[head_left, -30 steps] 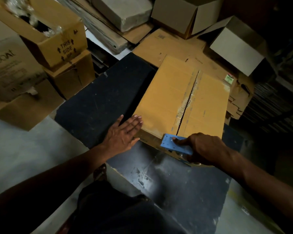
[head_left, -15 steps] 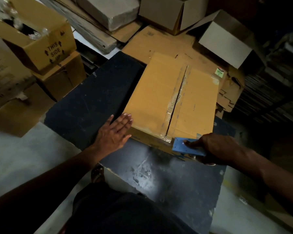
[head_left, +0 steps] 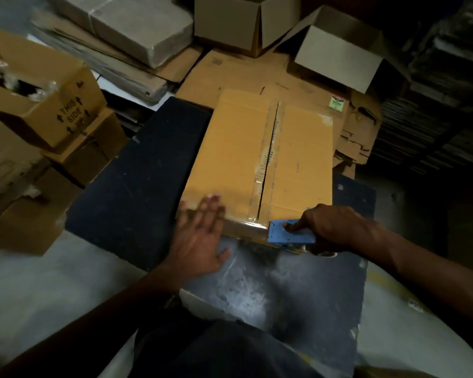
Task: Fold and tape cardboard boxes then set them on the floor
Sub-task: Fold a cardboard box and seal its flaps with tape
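- Taping is the step in hand: the cardboard box (head_left: 257,165) lies flat-topped on the dark desk (head_left: 137,186), its two top flaps meeting at a centre seam (head_left: 268,165) already covered by a strip of clear tape.
- At the box's near edge, the right hand (head_left: 331,227) has its grip clenched round a blue tape dispenser (head_left: 290,233), one finger pressed on the blue plate, just where the seam meets the near edge.
- Beside it, the left hand (head_left: 200,236) is spread flat with fingers straight, grasping nothing; its fingertips reach the box's near left corner. It is blurred, so whether it presses the cardboard or only hovers is hard to say.
- My reading: the strip has reached the front face and now needs cutting, likely with a downward tilt and a tug of the dispenser against the taut tape.
- After that, the free end wants smoothing down, and the box can go to the floor (head_left: 38,290), which shows pale on both sides of the desk.
- Other cartons and flattened cardboard (head_left: 230,69) crowd the far side.
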